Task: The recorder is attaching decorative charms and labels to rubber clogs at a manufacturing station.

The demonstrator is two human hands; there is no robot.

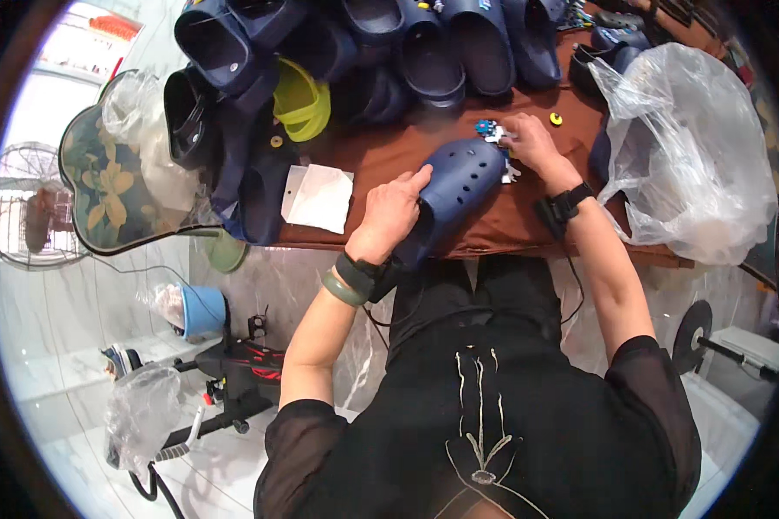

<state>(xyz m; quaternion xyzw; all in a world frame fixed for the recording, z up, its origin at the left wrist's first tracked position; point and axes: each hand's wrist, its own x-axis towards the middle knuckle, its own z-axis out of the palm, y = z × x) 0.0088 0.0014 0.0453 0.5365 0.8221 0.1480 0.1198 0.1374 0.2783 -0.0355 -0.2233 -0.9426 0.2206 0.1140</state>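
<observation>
A navy blue clog [466, 177] with round holes in its toe lies at the table's near edge, toe pointing away and to the right. My left hand [391, 212] grips it by the side of its opening, fingers lying along the rim. Just past the toe, my right hand [532, 143] has its fingertips closed on a small white and blue shoe charm [490, 130]. Another whitish charm [511, 174] lies beside the toe, under that hand. Bands with cables circle both wrists.
Many navy clogs [431, 65] crowd the table's far side, with a lime green clog [303, 99] among them. A white paper card [318, 199] lies left of my left hand. Clear plastic bags [688, 151] bulge at the right. A yellow round charm [556, 118] sits beyond my right hand.
</observation>
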